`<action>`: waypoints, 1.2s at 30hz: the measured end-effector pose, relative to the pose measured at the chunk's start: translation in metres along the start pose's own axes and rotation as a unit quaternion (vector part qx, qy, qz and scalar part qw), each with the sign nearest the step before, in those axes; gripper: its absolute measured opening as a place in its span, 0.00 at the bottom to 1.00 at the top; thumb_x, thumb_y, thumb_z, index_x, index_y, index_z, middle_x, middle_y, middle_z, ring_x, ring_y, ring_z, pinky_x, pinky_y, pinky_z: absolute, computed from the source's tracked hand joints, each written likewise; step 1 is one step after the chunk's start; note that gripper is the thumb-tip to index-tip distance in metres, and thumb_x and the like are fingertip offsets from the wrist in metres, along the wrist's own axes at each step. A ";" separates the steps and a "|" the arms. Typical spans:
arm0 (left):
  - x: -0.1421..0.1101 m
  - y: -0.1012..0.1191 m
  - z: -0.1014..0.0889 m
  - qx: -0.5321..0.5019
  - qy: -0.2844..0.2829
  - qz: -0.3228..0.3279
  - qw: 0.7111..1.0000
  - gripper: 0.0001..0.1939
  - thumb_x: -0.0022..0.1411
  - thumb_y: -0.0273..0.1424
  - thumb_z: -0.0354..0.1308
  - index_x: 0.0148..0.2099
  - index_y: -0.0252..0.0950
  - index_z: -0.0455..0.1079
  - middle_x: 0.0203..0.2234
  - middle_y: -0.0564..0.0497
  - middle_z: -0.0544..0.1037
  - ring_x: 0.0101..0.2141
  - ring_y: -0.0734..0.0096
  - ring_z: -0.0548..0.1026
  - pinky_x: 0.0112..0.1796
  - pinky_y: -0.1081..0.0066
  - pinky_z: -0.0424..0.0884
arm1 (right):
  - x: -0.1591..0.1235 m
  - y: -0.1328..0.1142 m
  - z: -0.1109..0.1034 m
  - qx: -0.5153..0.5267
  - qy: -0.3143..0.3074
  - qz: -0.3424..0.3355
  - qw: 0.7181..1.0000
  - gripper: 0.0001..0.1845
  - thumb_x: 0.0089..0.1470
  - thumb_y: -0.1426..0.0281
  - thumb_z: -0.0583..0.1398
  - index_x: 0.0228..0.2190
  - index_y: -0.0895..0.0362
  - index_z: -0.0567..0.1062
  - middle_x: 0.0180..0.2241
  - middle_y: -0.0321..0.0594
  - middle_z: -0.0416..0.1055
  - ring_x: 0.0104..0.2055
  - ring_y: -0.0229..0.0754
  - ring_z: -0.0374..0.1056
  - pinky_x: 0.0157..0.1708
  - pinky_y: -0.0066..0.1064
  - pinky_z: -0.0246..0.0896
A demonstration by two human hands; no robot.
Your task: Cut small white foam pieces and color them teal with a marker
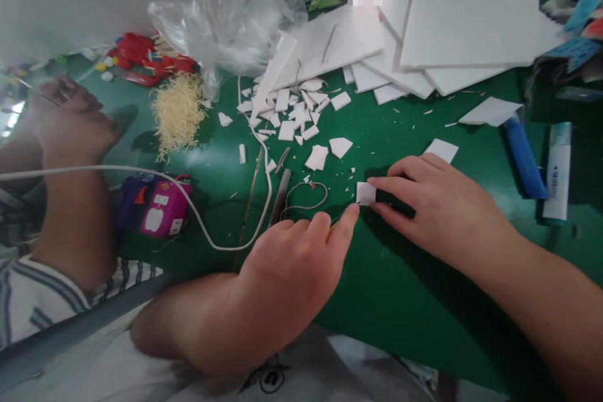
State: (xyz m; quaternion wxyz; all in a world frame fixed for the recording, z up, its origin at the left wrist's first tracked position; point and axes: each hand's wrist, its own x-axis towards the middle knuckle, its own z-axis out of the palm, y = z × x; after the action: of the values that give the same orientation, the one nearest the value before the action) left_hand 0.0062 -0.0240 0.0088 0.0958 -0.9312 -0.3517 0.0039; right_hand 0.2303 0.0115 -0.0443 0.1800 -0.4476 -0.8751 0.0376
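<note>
My left hand (296, 257) is closed, its index finger stretched forward along a thin tool. Only a bit of yellow on that tool shows beside the finger, and the rest is hidden in the hand. The left fingertip meets the lower left edge of a small white foam board piece (366, 192) on the green table. From the right, my right hand (438, 198) pinches the piece between thumb and fingers. Under the right hand's knuckles lies another white foam board piece (443, 151).
Cut white scraps (296, 116) and stacked white boards (471, 12) lie at the back. A glue stick (557, 173) and blue object (526, 157) lie right. A white cable (207, 232) loops past a pink box (164, 208). Another person's hands (75, 113) work at left.
</note>
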 end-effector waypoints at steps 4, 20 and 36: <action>-0.003 0.001 -0.003 0.010 -0.014 -0.002 1.000 0.23 0.62 0.22 0.55 0.59 0.35 0.73 0.20 0.57 0.68 0.18 0.75 0.69 0.19 0.70 0.65 | 0.000 0.000 0.000 -0.006 0.001 0.003 1.000 0.13 0.60 0.66 0.58 0.41 0.55 0.81 0.33 0.44 0.74 0.34 0.43 0.65 0.31 0.35 0.59; -0.005 0.001 -0.012 0.021 -0.053 0.012 0.998 0.27 0.60 0.20 0.57 0.61 0.35 0.71 0.21 0.57 0.69 0.18 0.73 0.69 0.20 0.69 0.65 | 0.000 -0.001 -0.001 -0.006 0.009 0.002 1.000 0.13 0.59 0.67 0.59 0.41 0.58 0.81 0.33 0.45 0.74 0.34 0.44 0.64 0.32 0.35 0.60; -0.009 0.002 -0.014 0.036 -0.072 0.019 0.997 0.27 0.61 0.19 0.53 0.62 0.33 0.70 0.21 0.56 0.68 0.19 0.74 0.69 0.20 0.70 0.65 | 0.000 -0.001 -0.001 -0.004 -0.001 0.007 1.000 0.13 0.59 0.67 0.59 0.41 0.56 0.81 0.34 0.44 0.74 0.35 0.44 0.65 0.33 0.36 0.62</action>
State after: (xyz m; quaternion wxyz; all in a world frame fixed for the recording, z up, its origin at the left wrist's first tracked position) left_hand 0.0022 -0.0337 0.0219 0.1032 -0.9308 -0.3400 0.0857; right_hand 0.2300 0.0114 -0.0432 0.1764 -0.4543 -0.8725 0.0356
